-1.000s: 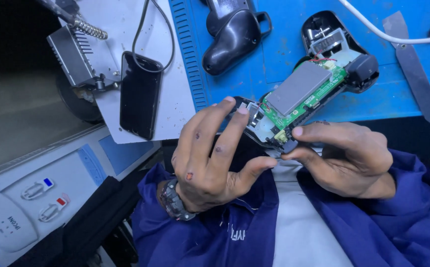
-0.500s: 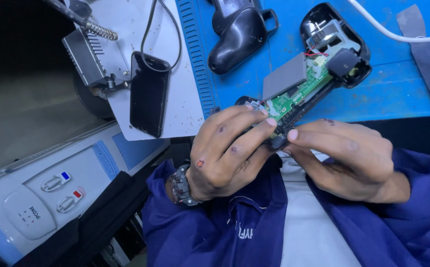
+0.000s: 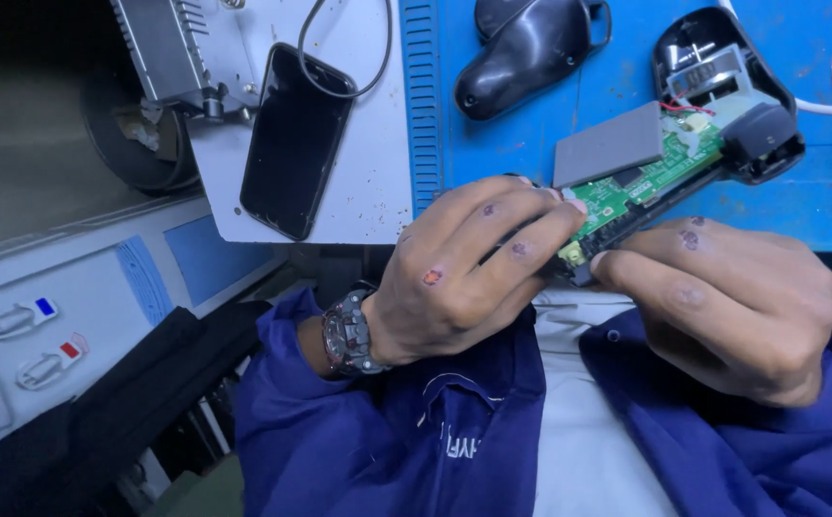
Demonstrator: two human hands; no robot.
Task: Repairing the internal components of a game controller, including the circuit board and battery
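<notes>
Both hands grip an opened game controller (image 3: 684, 158) at the front edge of a blue mat (image 3: 531, 144). Its green circuit board (image 3: 646, 182) is bare, with a grey battery pad (image 3: 607, 144) lying on top. My left hand (image 3: 464, 273), with a wristwatch (image 3: 344, 335), curls its fingers over the controller's near left end. My right hand (image 3: 732, 302) holds the near end from the right, with its thumb tip pressed at the board's lower corner. The controller's black far grip rests on the mat.
A black controller shell half (image 3: 531, 48) lies on the mat behind. A black phone (image 3: 296, 139) with a cable lies on a white plate (image 3: 378, 182). A grey metal unit (image 3: 162, 48) sits at the top left. A white device with switches (image 3: 33, 335) stands to the left.
The view has shifted and both hands with the controller now sit further right and lower in view. My left fingers have slid further over the board's near end.
</notes>
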